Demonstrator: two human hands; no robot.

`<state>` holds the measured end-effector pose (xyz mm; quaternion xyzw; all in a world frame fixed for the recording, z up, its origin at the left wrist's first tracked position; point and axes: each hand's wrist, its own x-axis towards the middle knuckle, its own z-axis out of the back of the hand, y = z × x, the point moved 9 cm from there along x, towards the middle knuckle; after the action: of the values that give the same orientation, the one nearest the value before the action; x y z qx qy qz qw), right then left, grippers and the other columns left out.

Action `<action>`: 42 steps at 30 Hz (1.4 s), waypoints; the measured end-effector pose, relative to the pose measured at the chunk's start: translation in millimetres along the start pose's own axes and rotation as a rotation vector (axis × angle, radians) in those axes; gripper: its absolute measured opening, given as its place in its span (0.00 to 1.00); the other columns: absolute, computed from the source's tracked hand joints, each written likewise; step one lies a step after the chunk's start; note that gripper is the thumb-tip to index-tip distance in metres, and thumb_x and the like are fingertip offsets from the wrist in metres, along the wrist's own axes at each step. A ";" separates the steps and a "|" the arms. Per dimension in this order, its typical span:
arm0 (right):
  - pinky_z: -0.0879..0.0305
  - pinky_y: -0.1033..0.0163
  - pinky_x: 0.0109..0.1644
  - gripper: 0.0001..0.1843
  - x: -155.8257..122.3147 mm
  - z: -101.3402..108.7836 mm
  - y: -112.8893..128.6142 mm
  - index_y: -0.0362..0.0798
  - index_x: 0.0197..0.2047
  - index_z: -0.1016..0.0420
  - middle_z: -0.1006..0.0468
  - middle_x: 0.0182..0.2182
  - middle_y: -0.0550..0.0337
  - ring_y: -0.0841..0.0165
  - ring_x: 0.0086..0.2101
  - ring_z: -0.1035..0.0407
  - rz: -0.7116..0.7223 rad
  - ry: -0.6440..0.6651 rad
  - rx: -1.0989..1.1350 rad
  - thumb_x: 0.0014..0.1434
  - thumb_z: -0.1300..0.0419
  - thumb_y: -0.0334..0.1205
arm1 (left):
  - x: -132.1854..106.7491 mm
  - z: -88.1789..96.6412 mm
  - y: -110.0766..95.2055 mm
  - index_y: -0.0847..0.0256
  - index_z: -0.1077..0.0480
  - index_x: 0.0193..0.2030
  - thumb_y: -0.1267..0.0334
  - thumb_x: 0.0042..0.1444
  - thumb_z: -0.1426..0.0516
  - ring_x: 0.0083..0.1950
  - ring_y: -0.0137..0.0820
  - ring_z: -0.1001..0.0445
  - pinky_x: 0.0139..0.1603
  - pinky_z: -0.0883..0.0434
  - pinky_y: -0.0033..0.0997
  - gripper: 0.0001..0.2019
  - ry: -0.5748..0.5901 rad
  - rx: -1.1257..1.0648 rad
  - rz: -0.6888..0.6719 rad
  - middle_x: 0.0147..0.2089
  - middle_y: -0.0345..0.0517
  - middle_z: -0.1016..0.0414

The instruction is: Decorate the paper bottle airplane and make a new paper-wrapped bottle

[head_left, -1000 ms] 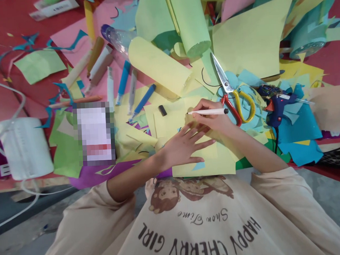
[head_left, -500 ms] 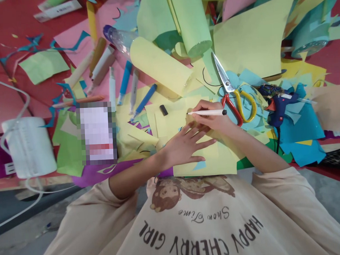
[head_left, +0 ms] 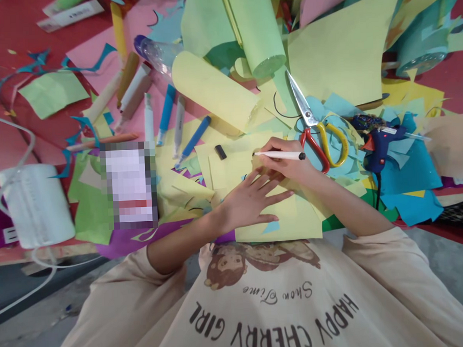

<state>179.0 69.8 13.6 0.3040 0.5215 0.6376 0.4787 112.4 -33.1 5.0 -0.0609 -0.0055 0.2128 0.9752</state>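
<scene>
My right hand (head_left: pixel 282 156) grips a white marker (head_left: pixel 282 155) with a dark end, its tip touching a sheet of yellow paper (head_left: pixel 287 217). Fingers spread, my left hand (head_left: pixel 251 201) lies flat on the same paper, just below and left of my right hand. A dark mark shows at the marker's tip; other marks are partly hidden by my hands. The black marker cap (head_left: pixel 220 152) rests on the paper to the left of the tip. Right of my right hand lie open scissors (head_left: pixel 309 120) with one red and one yellow handle.
A blue glue gun (head_left: pixel 381 141) lies at the right among blue paper scraps. Several markers (head_left: pixel 193 139) and a bottle wrapped in yellow paper (head_left: pixel 214 90) lie beyond my hands. A phone (head_left: pixel 128 185) and a white box with a cable (head_left: pixel 37 205) sit at the left.
The marker's tip has shifted very slightly left on the paper, along with my right hand. My left hand stays flat. The view has tilted a little.
</scene>
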 end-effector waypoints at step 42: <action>0.39 0.63 0.30 0.09 -4.9 23.8 -0.1 0.50 0.28 0.33 0.27 0.24 0.64 0.72 0.25 0.38 -0.012 -0.217 -0.134 0.60 0.41 0.41 | -1.7 -1.2 1.8 0.46 0.47 0.74 0.37 0.65 0.52 0.73 0.48 0.41 0.72 0.46 0.53 0.35 -0.089 -0.007 0.004 0.72 0.52 0.38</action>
<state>201.9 74.1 20.5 0.3354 0.4249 0.6315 0.5552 110.2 -32.4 3.6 -0.0548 -0.0493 0.2172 0.9733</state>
